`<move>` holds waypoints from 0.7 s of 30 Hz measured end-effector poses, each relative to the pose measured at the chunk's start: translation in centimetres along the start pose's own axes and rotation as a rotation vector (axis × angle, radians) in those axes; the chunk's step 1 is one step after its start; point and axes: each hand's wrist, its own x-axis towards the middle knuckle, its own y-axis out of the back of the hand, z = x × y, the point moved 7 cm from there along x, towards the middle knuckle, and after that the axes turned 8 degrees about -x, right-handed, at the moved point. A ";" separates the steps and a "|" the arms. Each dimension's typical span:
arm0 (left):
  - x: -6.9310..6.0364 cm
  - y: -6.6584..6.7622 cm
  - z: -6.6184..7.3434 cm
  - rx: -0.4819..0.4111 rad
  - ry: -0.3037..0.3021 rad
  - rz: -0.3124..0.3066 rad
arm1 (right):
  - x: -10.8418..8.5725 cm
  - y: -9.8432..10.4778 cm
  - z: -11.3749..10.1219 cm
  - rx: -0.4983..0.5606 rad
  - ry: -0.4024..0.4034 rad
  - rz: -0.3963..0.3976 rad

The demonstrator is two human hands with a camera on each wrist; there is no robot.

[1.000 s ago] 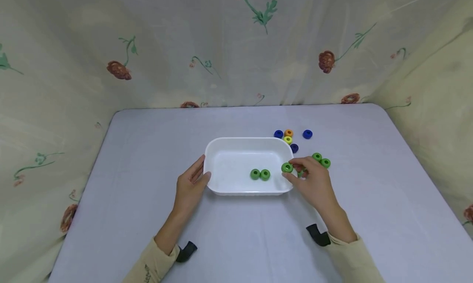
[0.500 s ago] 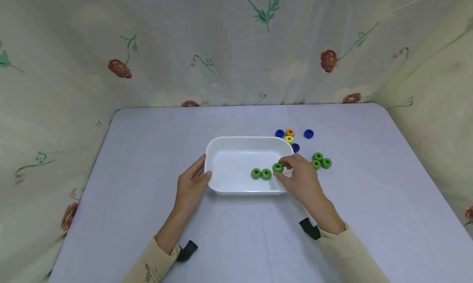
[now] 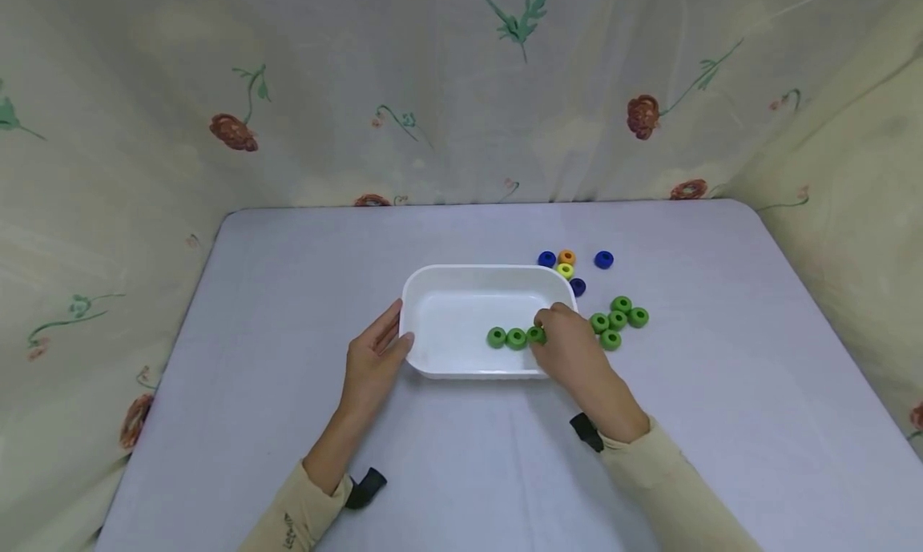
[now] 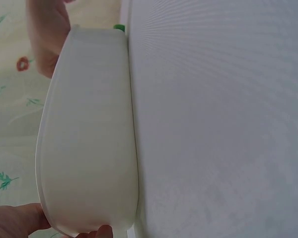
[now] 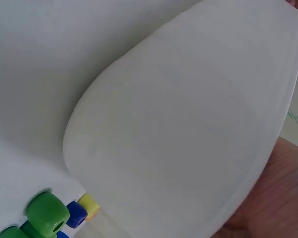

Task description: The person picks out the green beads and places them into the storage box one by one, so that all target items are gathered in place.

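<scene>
A white plastic tray (image 3: 447,316) lies on the table in the head view. My left hand (image 3: 370,369) grips its left end, thumb over the rim and fingers along the outer wall. Over the tray's right end reaches my right hand (image 3: 574,350), pinching a green bead (image 3: 535,335) low at the tray floor. Two more green beads (image 3: 506,339) sit to the left of it, forming a short row. In the right wrist view the tray wall (image 5: 179,124) hides the fingertips. The left wrist view shows the tray's outer side (image 4: 89,134) and some left fingers.
Several green beads (image 3: 618,320) are clustered on the table right of the tray. Behind its far right corner lie blue beads (image 3: 604,259), an orange bead (image 3: 567,257) and a yellow bead (image 3: 565,271). A flowered curtain (image 3: 461,95) surrounds the table.
My right hand has moved left and down into the tray with the green bead, bringing it beside the other two. The left hand keeps its place on the tray.
</scene>
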 end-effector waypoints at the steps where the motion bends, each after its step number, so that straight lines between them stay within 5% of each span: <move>1: 0.0 0.0 0.0 0.000 0.001 0.000 | 0.1 -0.1 -0.1 0.001 0.000 -0.012; 21: 0.0 0.0 0.0 0.013 0.002 -0.002 | 0.8 -0.9 -0.3 0.010 0.016 -0.072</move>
